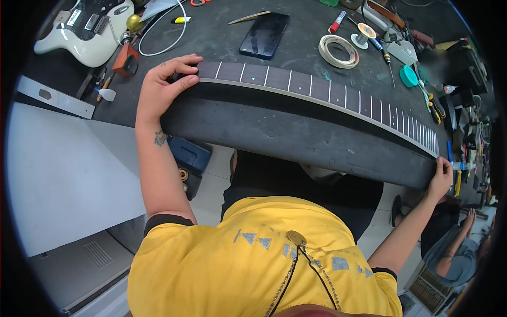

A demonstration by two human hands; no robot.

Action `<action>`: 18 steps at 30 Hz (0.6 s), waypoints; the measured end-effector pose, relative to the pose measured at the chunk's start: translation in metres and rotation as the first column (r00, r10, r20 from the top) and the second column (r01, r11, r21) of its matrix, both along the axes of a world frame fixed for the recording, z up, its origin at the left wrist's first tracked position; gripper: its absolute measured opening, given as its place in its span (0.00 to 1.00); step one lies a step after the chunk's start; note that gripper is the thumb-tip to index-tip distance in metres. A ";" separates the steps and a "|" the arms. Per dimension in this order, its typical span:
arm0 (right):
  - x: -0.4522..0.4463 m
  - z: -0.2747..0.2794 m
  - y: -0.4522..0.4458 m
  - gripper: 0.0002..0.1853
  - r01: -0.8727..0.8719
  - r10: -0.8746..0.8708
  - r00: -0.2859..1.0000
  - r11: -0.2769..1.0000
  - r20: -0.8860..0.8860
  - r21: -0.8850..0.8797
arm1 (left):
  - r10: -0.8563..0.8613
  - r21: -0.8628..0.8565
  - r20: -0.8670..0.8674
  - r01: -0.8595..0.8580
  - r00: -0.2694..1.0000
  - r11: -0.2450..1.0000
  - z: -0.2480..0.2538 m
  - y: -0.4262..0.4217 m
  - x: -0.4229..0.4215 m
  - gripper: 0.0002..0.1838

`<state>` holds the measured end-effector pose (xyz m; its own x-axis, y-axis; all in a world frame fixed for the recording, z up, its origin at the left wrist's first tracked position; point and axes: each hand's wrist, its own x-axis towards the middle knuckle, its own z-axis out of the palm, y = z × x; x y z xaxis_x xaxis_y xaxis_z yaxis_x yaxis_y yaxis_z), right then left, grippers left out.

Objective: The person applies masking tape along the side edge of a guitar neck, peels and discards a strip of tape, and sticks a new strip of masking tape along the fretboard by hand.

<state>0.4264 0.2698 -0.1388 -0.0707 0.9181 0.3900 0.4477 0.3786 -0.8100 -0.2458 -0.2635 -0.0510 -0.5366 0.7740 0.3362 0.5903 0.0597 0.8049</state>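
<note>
A long dark guitar fretboard (320, 88) with pale fret lines and small dot markers lies along the front edge of the black workbench. In the head view it looks curved. At its wide-spaced fret end, my left hand (168, 87) is closed, thumb on the near side and fingers over the far side. My right hand (441, 177) pinches the opposite end, where the frets sit close together. Whether a neck is attached beneath the fretboard, I cannot tell.
Beyond the fretboard lie a smartphone (264, 35), a tape roll (338, 51), a solder spool (365, 35) and a red marker (337, 21). A white electric guitar body (88, 46) is at upper left. Several tools crowd the right side. Another person (455, 253) is at lower right.
</note>
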 end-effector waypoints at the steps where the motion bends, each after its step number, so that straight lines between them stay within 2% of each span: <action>1: 0.000 0.000 0.000 0.11 -0.006 0.006 1.000 1.000 0.000 0.004 | 0.010 0.003 -0.031 -0.010 0.999 1.000 0.000 0.001 0.001 0.10; 3: 0.001 -0.001 0.001 0.11 -0.011 0.011 1.000 1.000 0.000 0.010 | 0.031 0.012 -0.092 -0.030 0.995 0.999 -0.001 0.003 0.005 0.10; 6: 0.000 0.000 0.001 0.11 0.007 -0.008 1.000 1.000 0.030 0.015 | 0.078 0.008 -0.087 -0.077 0.993 0.997 0.003 0.010 0.015 0.10; 8: -0.004 0.005 -0.005 0.12 0.048 -0.050 0.995 0.998 0.081 0.028 | 0.121 -0.017 -0.192 -0.126 0.974 0.992 0.006 0.016 0.022 0.12; 12: -0.004 0.005 -0.005 0.12 0.021 -0.022 0.998 1.000 0.051 0.012 | 0.194 -0.052 -0.322 -0.222 0.927 0.974 0.014 0.026 0.038 0.16; 18: -0.004 0.004 -0.005 0.12 0.010 -0.010 0.999 1.000 0.038 0.011 | 0.233 -0.017 -0.418 -0.264 0.878 0.964 0.011 0.033 0.047 0.19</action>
<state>0.4223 0.2653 -0.1348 -0.0769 0.9146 0.3971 0.4822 0.3827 -0.7880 -0.1988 -0.2303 -0.0397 -0.5411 0.6633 0.5170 0.8241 0.2958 0.4830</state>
